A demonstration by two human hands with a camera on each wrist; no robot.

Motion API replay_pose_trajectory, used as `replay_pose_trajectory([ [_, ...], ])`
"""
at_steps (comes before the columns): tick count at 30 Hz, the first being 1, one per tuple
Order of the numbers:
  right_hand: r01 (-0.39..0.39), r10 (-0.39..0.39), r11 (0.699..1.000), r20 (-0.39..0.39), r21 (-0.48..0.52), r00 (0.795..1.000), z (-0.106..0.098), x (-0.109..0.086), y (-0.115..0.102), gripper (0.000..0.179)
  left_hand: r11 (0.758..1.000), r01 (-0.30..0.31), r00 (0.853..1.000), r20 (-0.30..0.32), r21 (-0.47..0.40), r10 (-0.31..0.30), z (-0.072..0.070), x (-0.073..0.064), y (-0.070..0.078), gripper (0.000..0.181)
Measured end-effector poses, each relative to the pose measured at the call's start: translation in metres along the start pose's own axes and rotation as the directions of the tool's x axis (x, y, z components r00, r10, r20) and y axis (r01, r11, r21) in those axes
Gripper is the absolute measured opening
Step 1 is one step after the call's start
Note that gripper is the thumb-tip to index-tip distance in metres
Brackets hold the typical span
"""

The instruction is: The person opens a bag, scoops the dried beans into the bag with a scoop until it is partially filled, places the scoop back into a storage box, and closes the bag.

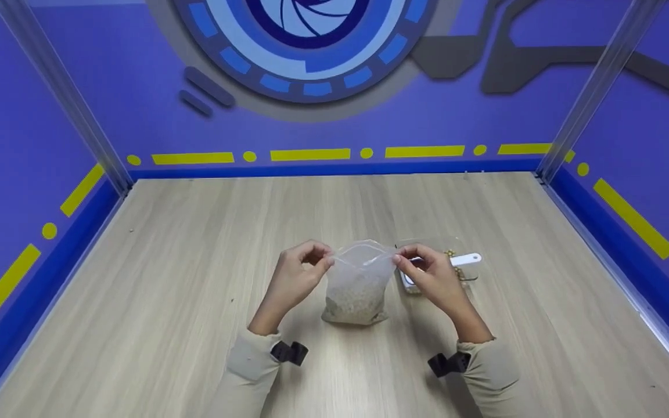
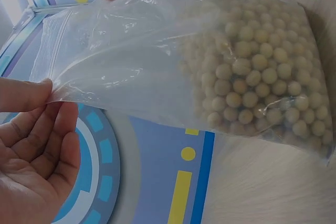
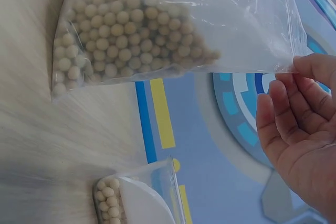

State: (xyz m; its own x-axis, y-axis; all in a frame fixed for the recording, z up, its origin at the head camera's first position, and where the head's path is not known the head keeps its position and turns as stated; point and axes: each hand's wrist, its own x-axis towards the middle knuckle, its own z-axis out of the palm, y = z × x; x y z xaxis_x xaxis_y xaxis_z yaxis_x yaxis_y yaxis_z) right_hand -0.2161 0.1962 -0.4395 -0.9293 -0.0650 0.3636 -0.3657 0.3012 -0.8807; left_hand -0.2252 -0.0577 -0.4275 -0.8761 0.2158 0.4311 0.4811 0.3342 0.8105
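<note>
A clear zip bag (image 1: 360,284) stands upright on the table, its lower half filled with small round beige beads (image 2: 262,72). My left hand (image 1: 299,273) pinches the left corner of the bag's top edge between thumb and fingers. At the opposite corner, my right hand (image 1: 430,276) pinches the edge the same way. Between the two hands the mouth of the bag looks slightly parted. Just behind my right hand sits a clear plastic container (image 3: 170,192) with more beads and a white scoop (image 1: 467,259); the hand hides part of both.
The wood-grain table (image 1: 166,290) is bounded by a blue back wall (image 1: 311,133) and side walls with yellow marks. Metal posts rise at the two far corners. A few tiny specks lie on the tabletop.
</note>
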Motion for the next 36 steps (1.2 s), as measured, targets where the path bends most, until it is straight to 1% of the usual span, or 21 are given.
replay_pose_trajectory([
  [3,0.02,-0.02,1.0,0.013,-0.004,1.0,0.0,0.0,0.0,0.004,1.0,-0.022,1.0,0.012,-0.004,0.022,0.002,0.0,0.0,0.006],
  [6,0.04,-0.04,0.999,0.015,-0.015,0.999,0.002,-0.001,0.001,0.004,1.0,-0.019,1.0,0.018,-0.008,0.019,0.003,-0.001,0.0,0.006],
  [9,0.056,-0.056,0.998,0.001,-0.019,0.998,0.005,-0.002,0.001,0.003,1.0,-0.009,1.0,0.021,-0.004,0.009,0.004,-0.002,0.0,0.006],
  [12,0.076,-0.077,0.997,-0.026,-0.021,0.997,0.007,-0.003,0.001,0.003,1.0,-0.006,1.0,0.008,0.02,0.006,0.004,-0.002,0.0,0.007],
  [17,0.11,-0.111,0.994,-0.062,-0.029,0.992,0.009,-0.004,0.001,0.003,0.998,-0.028,0.999,-0.028,0.054,0.029,0.006,-0.003,-0.001,0.005],
  [20,0.111,-0.113,0.993,-0.065,-0.032,0.992,0.009,-0.004,0.001,0.004,0.997,-0.046,0.998,-0.041,0.065,0.048,0.006,-0.003,-0.001,0.006],
  [23,0.096,-0.098,0.995,-0.058,-0.025,0.994,0.009,-0.004,0.002,0.005,0.996,-0.058,0.997,-0.044,0.061,0.061,0.007,-0.003,-0.001,0.007],
  [26,0.07,-0.07,0.998,-0.038,-0.007,0.997,0.009,-0.004,0.002,0.005,0.997,-0.06,0.998,-0.033,0.043,0.062,0.008,-0.002,-0.001,0.008],
  [30,0.047,-0.047,0.999,-0.003,-0.002,0.999,0.009,-0.004,0.002,0.005,0.998,-0.057,0.998,0.004,0.016,0.057,0.008,-0.002,0.0,0.005],
  [33,0.051,-0.051,0.999,0.011,-0.013,0.999,0.01,-0.004,0.001,0.004,0.999,-0.044,0.998,0.035,0.005,0.044,0.009,-0.003,0.001,0.004],
  [36,0.066,-0.066,0.997,0.01,-0.025,0.998,0.011,-0.004,0.001,0.004,1.0,-0.03,0.998,0.051,0.007,0.029,0.009,-0.003,0.002,0.005],
])
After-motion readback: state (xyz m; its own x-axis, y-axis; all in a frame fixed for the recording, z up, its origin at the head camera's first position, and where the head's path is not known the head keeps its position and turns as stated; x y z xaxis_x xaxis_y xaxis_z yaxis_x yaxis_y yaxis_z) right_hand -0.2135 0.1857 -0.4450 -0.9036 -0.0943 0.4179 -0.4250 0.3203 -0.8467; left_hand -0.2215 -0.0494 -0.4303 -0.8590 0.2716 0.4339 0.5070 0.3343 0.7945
